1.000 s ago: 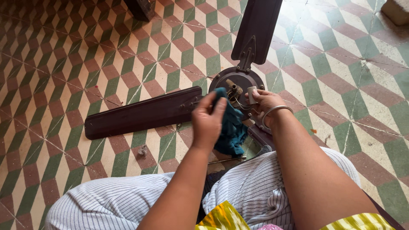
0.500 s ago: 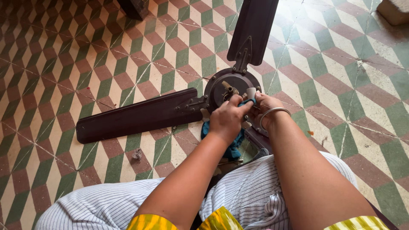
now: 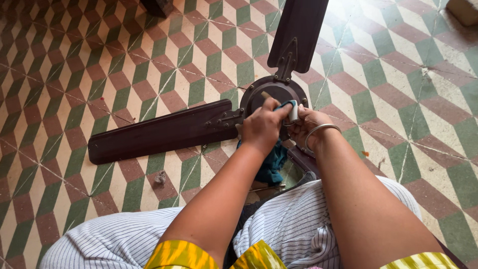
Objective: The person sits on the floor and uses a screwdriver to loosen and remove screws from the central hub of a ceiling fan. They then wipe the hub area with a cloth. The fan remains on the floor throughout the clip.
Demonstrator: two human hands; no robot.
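While the dark brown ceiling fan lay flat on the green, maroon and cream tiled floor, the left hand pinched a teal cloth against its round hub, and the right hand gripped a small pale piece beside it.

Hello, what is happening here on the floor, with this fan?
A person sits on the patterned tiled floor with a dark brown ceiling fan lying in front of them. The left hand presses a teal cloth against the fan's round motor hub. The right hand, with a silver bangle at the wrist, grips a small whitish part at the hub.
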